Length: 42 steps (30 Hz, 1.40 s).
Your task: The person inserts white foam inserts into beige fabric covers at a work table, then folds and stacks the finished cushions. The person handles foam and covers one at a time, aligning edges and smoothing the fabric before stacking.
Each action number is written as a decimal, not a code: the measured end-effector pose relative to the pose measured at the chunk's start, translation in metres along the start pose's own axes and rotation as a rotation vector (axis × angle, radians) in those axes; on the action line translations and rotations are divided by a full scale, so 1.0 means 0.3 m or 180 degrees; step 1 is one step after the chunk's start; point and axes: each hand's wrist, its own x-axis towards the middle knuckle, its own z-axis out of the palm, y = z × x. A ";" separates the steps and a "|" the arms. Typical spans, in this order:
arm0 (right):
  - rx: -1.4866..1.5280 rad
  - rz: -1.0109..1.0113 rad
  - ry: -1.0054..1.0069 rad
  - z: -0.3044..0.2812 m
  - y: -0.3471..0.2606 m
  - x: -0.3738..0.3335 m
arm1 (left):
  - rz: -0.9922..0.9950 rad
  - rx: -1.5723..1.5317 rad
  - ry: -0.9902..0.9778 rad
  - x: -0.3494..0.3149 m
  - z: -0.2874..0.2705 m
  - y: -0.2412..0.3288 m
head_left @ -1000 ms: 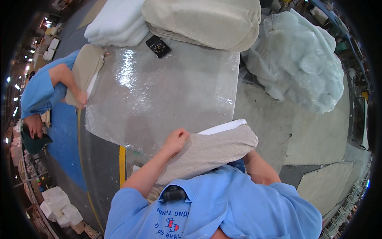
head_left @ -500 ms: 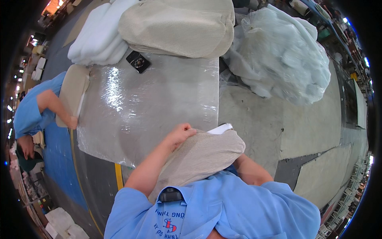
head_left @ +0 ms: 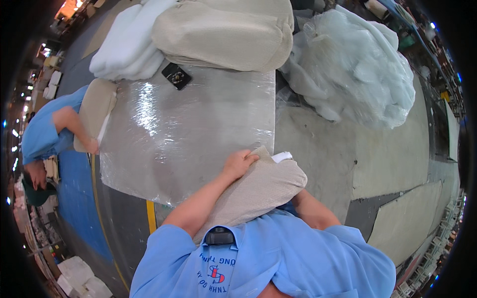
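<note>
"Listing the piece in hand first: where, and in what grip?"

"Beige cover (head_left: 263, 186), one, slanted against the person's front, just below the centre of the view, by the counter (head_left: 198, 124); 12 o'clock means straight away from the body. Left hand (head_left: 239, 164), at the cover's 11 o'clock: grip pinching the raised cloth edge. Right hand: hidden behind the cover, grip cannot be told; its forearm (head_left: 315, 208) shows at the cover's 4 o'clock."

"Contents?"

"White padding (head_left: 282, 157), one end visible at the cover's 1 o'clock, beside the lifted cloth."

"Handling notes?"

"By judgement: draw the edge in short, even tugs. Brace the far side from below, so the padding does not ride along with the cloth. Press the exposed end flat and smooth out any fold as the edge comes over it. Likely faults: bunched cloth, a twisted edge, a pinch too narrow and slipping; a broader hold spreads the pull."

"Surrounding stock?"

"Stack of beige pieces (head_left: 223, 35), 12 o'clock. Folded white sheets (head_left: 126, 44), 11 o'clock. Black case (head_left: 176, 76), also 11, nearer. Clear plastic bag (head_left: 353, 69), bulky, 2 o'clock. Co-worker's hand (head_left: 92, 146), 9 o'clock, at another beige piece (head_left: 94, 109)."
</note>
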 end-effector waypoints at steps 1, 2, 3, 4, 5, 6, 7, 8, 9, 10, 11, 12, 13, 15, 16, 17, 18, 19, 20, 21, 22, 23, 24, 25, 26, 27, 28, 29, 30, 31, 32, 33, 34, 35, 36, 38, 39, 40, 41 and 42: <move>0.0397 -0.0188 0.0109 -0.019 0.064 0.008 | 0.0086 -0.0187 0.0130 -0.022 -0.037 0.011; 0.0900 0.0094 -0.0153 -0.036 0.045 0.049 | -0.0003 -0.0478 0.0428 -0.084 -0.092 -0.074; 0.1416 0.0423 -0.0193 -0.083 0.042 0.063 | 0.0000 -0.0715 0.0616 -0.141 -0.130 -0.135; 0.2079 0.1286 -0.0350 -0.153 -0.011 0.108 | 0.0044 -0.0605 0.1089 -0.219 -0.168 -0.200; 0.0470 0.0915 -0.0315 -0.272 -0.053 0.154 | 0.0006 -0.0544 0.1419 -0.309 -0.213 -0.278; -0.0033 0.0778 -0.0357 -0.285 -0.128 0.199 | -0.0154 -0.0380 0.1797 -0.417 -0.261 -0.358; -0.0620 0.0634 -0.0364 -0.320 -0.236 0.244 | -0.0460 -0.0290 0.2060 -0.549 -0.284 -0.456; -0.0208 0.0828 -0.0392 -0.308 -0.381 0.276 | -0.1180 -0.0052 0.1968 -0.697 -0.283 -0.537; -0.0322 0.0326 -0.0707 -0.287 -0.467 0.298 | -0.1749 0.0122 0.1777 -0.809 -0.283 -0.592; -0.0429 -0.0202 -0.1053 -0.258 -0.536 0.319 | -0.1974 0.0194 0.1401 -0.921 -0.231 -0.651; -0.0779 -0.0317 -0.1584 -0.186 -0.595 0.326 | -0.2012 0.0047 0.1040 -1.001 -0.123 -0.700; -0.1131 -0.0449 -0.2112 -0.086 -0.653 0.321 | -0.2065 -0.0090 0.0680 -1.084 -0.021 -0.740; -0.1507 -0.0591 -0.2613 0.015 -0.709 0.304 | -0.1872 -0.0447 0.0345 -1.129 0.070 -0.758; -0.2671 -0.1161 -0.3140 0.203 -0.760 0.222 | -0.0459 -0.0474 0.0575 -1.070 0.254 -0.677; -0.2937 -0.1403 -0.3262 0.284 -0.781 0.166 | 0.0408 -0.0455 0.1061 -1.043 0.349 -0.645; -0.3245 -0.1633 -0.3337 0.337 -0.784 0.118 | 0.0487 -0.0737 0.1239 -0.989 0.386 -0.599; -0.3168 -0.1550 -0.3235 0.365 -0.779 0.091 | 0.0404 -0.1118 0.1399 -0.931 0.385 -0.545; -0.3079 -0.1461 -0.3112 0.384 -0.765 0.074 | 0.0184 -0.1553 0.1493 -0.881 0.359 -0.488; -0.2973 -0.1381 -0.2998 0.389 -0.757 0.061 | 0.0043 -0.1920 0.1649 -0.847 0.312 -0.429; -0.2736 -0.1182 -0.2873 0.378 -0.761 0.054 | -0.0025 -0.2205 0.1827 -0.822 0.250 -0.367; -0.2489 -0.0984 -0.2719 0.354 -0.768 0.053 | -0.0035 -0.2467 0.2002 -0.801 0.189 -0.302; -0.2227 -0.0789 -0.2557 0.322 -0.776 0.051 | 0.0098 -0.2554 0.2177 -0.778 0.137 -0.243; -0.1581 -0.0582 -0.2467 0.283 -0.770 0.064 | 0.0292 -0.2595 0.2311 -0.743 0.092 -0.182; -0.0924 -0.0402 -0.2311 0.234 -0.755 0.092 | 0.0549 -0.2598 0.2401 -0.690 0.052 -0.123; -0.0245 -0.0258 -0.2155 0.178 -0.760 0.126 | 0.0749 -0.2575 0.2450 -0.636 0.024 -0.070; 0.0106 -0.0070 -0.2092 0.154 -0.803 0.124 | 0.0898 -0.2552 0.2589 -0.570 0.008 -0.043; 0.0473 0.0125 -0.2035 0.134 -0.851 0.098 | 0.1036 -0.2525 0.2739 -0.501 -0.009 -0.026; 0.1146 0.0339 -0.1948 0.079 -0.848 0.113 | 0.1277 -0.2524 0.2742 -0.411 -0.014 0.022; 0.1837 0.0546 -0.1840 0.019 -0.830 0.136 | 0.1308 -0.2699 0.2466 -0.326 -0.024 0.074; 0.2268 0.0457 -0.1677 -0.062 -0.739 0.199 | 0.1364 -0.2969 0.2039 -0.254 -0.032 0.171; 0.2666 0.0334 -0.1463 -0.182 -0.635 0.252 | 0.1403 -0.3237 0.1523 -0.188 -0.015 0.287; 0.2980 0.0442 -0.1317 -0.192 -0.624 0.259 | 0.1199 -0.3380 0.1273 -0.132 -0.021 0.313; 0.3254 0.0470 -0.1334 -0.155 -0.675 0.273 | 0.1157 -0.3145 0.1464 -0.063 -0.066 0.286; 0.3540 0.0504 -0.1054 -0.219 -0.673 0.254 | 0.1159 -0.3170 0.1204 -0.007 -0.073 0.346; 0.3580 0.0553 -0.0767 -0.162 -0.739 0.202 | 0.0982 -0.3117 0.1169 0.032 -0.138 0.325; 0.3611 0.0630 0.0356 -0.136 -0.768 0.123 | 0.0897 -0.2958 0.0617 0.101 -0.123 0.355; 0.4009 0.0686 0.0446 -0.110 -0.760 0.079 | 0.0854 -0.2810 0.0365 0.126 -0.124 0.332; 0.3864 0.0896 0.0654 -0.084 -0.733 0.036 | 0.0781 -0.2651 0.0077 0.147 -0.118 0.304; 0.3733 0.1138 0.0770 -0.043 -0.704 -0.008 | 0.0669 -0.2481 -0.0141 0.152 -0.125 0.258; 0.3565 0.1174 0.0999 -0.002 -0.631 -0.052 | 0.0568 -0.2313 -0.0406 0.154 -0.115 0.236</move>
